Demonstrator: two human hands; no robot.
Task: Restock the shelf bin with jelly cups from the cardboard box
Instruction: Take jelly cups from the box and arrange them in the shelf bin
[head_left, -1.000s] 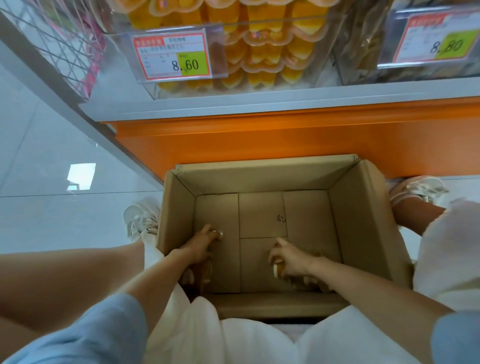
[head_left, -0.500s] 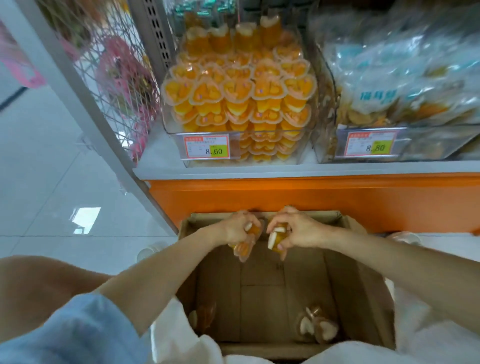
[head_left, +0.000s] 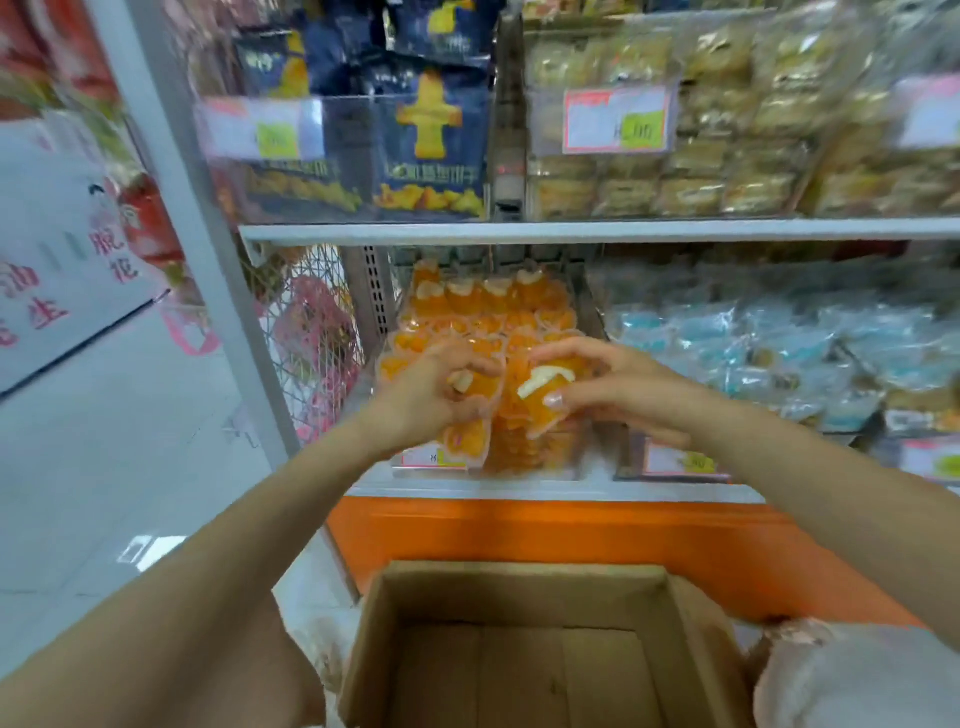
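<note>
Both my hands are raised in front of the clear shelf bin, which is piled with orange jelly cups. My left hand is shut on jelly cups, one hanging below my fingers. My right hand grips an orange jelly cup with a white lid. The two hands nearly touch at the bin's front. The open cardboard box sits below on the floor; the visible part of its bottom is bare, and its near part is out of frame.
An orange shelf base runs behind the box. Blue-white snack bags fill the bin to the right. A wire mesh panel and a grey upright stand left. The upper shelf holds packaged snacks. Tiled floor lies at the left.
My hands have risen from the box bottom, carrying jelly cups up to the front of the shelf bin. The view has tilted up, showing the upper shelf.
</note>
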